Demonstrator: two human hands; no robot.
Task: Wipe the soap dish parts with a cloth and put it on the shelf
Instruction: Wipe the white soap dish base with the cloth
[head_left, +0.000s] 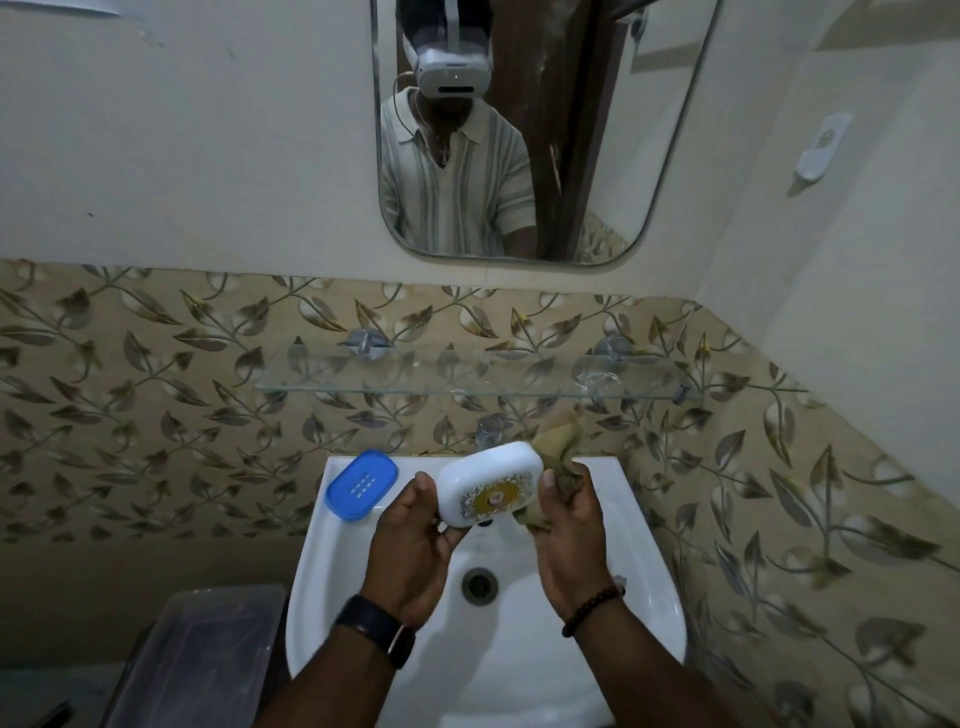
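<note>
My left hand (410, 540) grips the white soap dish part (491, 483) by its left edge, above the sink; its underside with a round yellow label faces me. My right hand (569, 525) holds a tan cloth (558, 449) bunched against the white part's right end. The blue soap dish part (362, 484), with small slots in its middle, lies on the sink's left rim. The glass shelf (467, 387) is fixed to the leaf-patterned wall above the sink.
The white sink (644, 597) has a metal drain (479, 585) and a tap (488, 434) behind the held part. A mirror (582, 156) hangs above the shelf. A clear plastic bin (197, 660) stands at the lower left. A white holder (823, 148) is on the right wall.
</note>
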